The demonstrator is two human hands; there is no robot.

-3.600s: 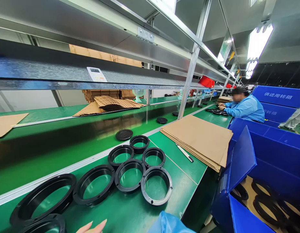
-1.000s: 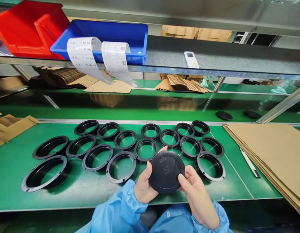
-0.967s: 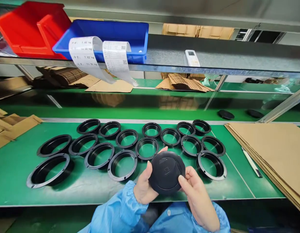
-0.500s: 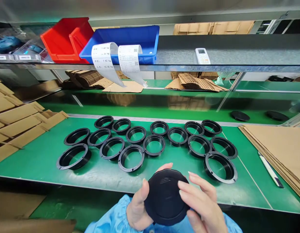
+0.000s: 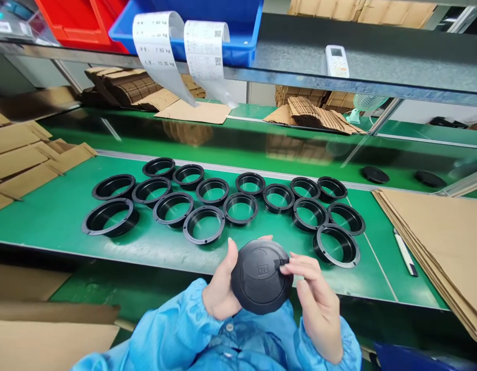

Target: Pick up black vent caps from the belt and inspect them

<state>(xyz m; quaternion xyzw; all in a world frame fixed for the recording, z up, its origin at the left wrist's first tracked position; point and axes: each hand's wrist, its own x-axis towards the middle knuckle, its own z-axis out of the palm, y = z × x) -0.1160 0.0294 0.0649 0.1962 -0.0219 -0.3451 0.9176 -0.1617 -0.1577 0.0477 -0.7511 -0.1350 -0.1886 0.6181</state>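
Observation:
I hold a round black plastic cap (image 5: 260, 275) with a small square mark on its face, just in front of the green bench (image 5: 53, 216). My left hand (image 5: 219, 288) cups it from the left, thumb up along its rim. My right hand (image 5: 318, 301) touches its right edge with the fingertips pinched on the rim. Both sleeves are light blue. Beyond the cap, several black plastic rings (image 5: 203, 224) lie flat in rows on the bench; the nearest ring (image 5: 336, 246) sits to the right of the cap.
A stack of flat cardboard sheets (image 5: 443, 232) lies at the right with a white pen (image 5: 405, 253) beside it. Folded cardboard (image 5: 26, 165) lies at the left. Two black caps (image 5: 374, 174) rest on the conveyor belt behind. Blue bin (image 5: 231, 20), paper slips and a remote (image 5: 336, 61) sit on the shelf.
The view swung from the right side of the line to the bench. The cap came into both hands; since half a second ago it sits higher, and my right fingers moved to its right rim.

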